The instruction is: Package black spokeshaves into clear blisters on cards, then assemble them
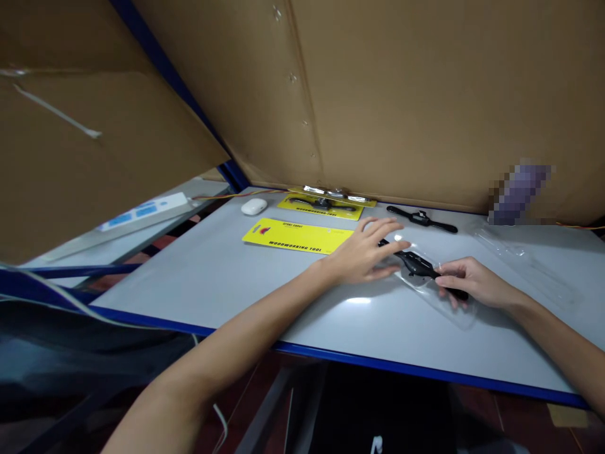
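A black spokeshave lies in a clear plastic blister shell on the grey table. My right hand pinches the near right handle of this spokeshave, with the shell's edge around its fingers. Spread fingers of my left hand hover over or touch the other end; exact contact cannot be made out. Beneath and left of that hand lies a yellow backing card printed "WOODWORKING TOOL". Farther back rests a second black spokeshave, out of its packaging.
Packaged spokeshaves on yellow cards lie by the cardboard wall. A white rounded case sits to their left. At right are another clear plastic shell and a blurred purple object. A power strip lies beyond the left edge.
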`<state>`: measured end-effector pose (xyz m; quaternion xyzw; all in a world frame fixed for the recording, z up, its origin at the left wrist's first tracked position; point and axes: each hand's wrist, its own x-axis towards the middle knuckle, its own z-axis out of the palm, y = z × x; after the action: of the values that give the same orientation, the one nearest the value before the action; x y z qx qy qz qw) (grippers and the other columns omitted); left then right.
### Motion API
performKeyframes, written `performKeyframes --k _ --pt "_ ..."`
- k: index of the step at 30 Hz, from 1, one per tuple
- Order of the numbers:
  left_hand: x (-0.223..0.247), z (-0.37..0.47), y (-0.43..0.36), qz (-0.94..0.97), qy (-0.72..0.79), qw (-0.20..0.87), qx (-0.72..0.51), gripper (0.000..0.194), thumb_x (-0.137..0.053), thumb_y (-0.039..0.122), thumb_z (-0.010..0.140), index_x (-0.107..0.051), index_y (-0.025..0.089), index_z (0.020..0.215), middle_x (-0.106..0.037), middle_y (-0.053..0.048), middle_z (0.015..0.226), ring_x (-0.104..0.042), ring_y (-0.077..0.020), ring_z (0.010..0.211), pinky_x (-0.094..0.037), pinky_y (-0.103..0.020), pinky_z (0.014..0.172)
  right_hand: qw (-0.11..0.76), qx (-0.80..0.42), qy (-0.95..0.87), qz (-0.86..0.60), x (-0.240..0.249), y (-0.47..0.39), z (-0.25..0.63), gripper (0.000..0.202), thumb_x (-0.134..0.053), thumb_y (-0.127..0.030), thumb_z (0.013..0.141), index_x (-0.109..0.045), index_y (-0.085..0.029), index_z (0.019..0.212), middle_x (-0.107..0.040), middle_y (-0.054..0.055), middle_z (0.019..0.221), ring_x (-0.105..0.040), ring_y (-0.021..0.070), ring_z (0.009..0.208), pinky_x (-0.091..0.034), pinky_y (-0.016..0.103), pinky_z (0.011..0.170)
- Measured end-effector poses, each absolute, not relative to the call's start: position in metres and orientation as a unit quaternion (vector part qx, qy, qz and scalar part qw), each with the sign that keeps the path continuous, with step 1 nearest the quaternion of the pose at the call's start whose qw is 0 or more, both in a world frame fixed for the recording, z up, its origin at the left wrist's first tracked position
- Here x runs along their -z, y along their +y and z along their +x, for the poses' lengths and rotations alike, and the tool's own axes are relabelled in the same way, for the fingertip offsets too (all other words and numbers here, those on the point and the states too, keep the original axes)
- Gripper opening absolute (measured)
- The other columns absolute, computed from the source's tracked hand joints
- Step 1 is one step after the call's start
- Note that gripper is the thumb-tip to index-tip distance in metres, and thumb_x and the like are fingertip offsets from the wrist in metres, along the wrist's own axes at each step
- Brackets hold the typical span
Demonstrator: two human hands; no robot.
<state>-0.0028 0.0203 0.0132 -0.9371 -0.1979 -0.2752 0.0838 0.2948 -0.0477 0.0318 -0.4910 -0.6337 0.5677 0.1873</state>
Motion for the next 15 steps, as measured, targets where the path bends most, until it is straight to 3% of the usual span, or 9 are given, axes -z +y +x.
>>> performKeyframes --k 3,8,15 --pt "-0.008 0.009 0.011 -0.942 -0.183 0.1 0.263 0.035 -0.064 0.045 0.101 -0.067 0.022 0.127 -0.058 -0.018 0.15 -0.052 -0.0373 0.14 -0.039 -0.058 0.116 0.169 -0.555 -0.651 -0.49 -0.032 -0.048 0.294 0.046 -0.077 -0.062 0.085 -0.066 -0.019 0.075 -0.064 -0.001 0.056 -0.053 0.012 0.047 -0.041 0.027 0.047" --pt "0.0 0.021 0.007 -0.936 -0.214 0.105 0.258 0.052 -0.064 0.061 0.098 -0.065 0.019 0.129 -0.059 -0.02 0.142 -0.053 -0.0375 0.132 -0.042 -0.057 0.111 0.167 -0.548 -0.657 -0.49 -0.034 -0.051 0.291 0.045 -0.074 -0.062 0.087 -0.063 -0.02 0.074 -0.06 -0.002 0.053 -0.047 0.0113 0.045 -0.038 0.027 0.047" --pt "-0.001 0.023 0.01 -0.94 -0.238 0.025 0.244 0.052 -0.075 0.059 0.091 -0.062 0.02 0.122 -0.052 -0.02 0.146 -0.048 -0.0388 0.132 -0.043 -0.059 0.108 0.173 -0.548 -0.665 -0.477 -0.042 -0.055 0.285 0.044 -0.068 -0.061 0.093 -0.064 -0.02 0.077 -0.057 -0.003 0.055 -0.046 0.0115 0.048 -0.039 0.027 0.048"
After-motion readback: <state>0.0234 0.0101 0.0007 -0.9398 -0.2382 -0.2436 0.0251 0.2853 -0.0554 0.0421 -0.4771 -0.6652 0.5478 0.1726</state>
